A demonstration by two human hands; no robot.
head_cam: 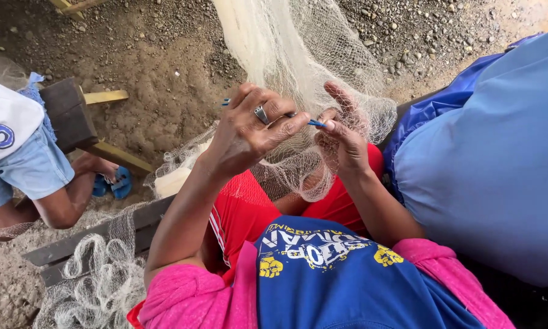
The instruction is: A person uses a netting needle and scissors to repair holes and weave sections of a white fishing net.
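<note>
The left hand (249,131), with a ring on one finger, pinches a thin blue needle (313,122) between thumb and fingers. The right hand (342,137) is half open, and its fingers hold up the fishing net (298,55); the grip is perhaps loose. The net is pale, fine-meshed and almost transparent, hanging from far down over the red shorts (249,213). On the left, a wooden bench (73,244) carries more bunched net.

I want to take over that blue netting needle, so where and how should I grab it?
Grip the blue netting needle on the bare stretch between the left hand and right hand, pinching from above. It lies roughly level, with its ends hidden under the fingers and the fishing net hanging behind it.
</note>
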